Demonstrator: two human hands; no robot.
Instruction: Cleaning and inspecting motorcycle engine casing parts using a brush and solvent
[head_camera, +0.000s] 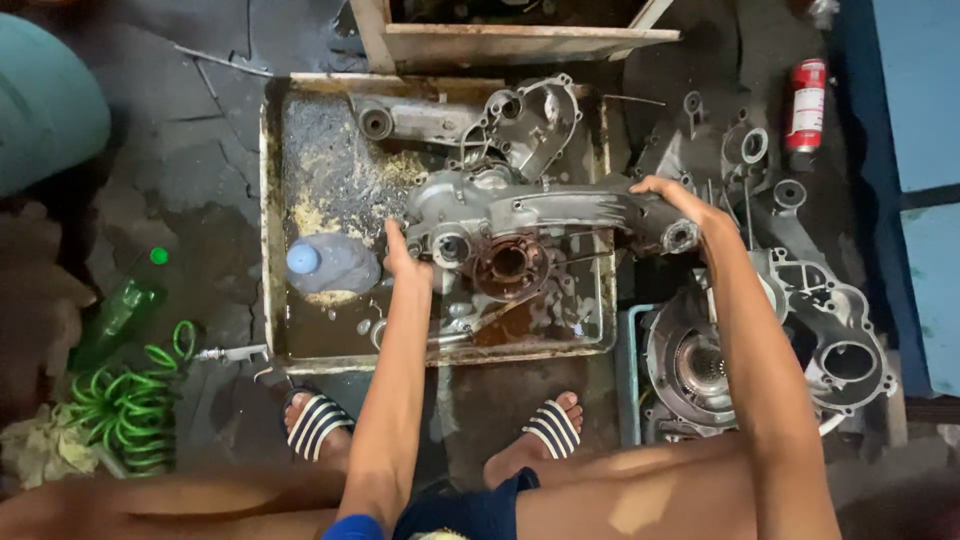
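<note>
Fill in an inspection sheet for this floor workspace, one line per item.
Surface: dirty metal wash tray on a cracked concrete floor, brown liquid pooled in it.
Job's things: grey engine crankcase held over the tray; a second casing half lies behind it.
Clutter: clear plastic bottle with a blue cap in the tray; green glass bottle; red spray can.
Hands: left hand grips the crankcase's near end, right hand its far end.
Cables: coiled green air hose.
Surroundings: more engine casings at right; wooden frame above.
</note>
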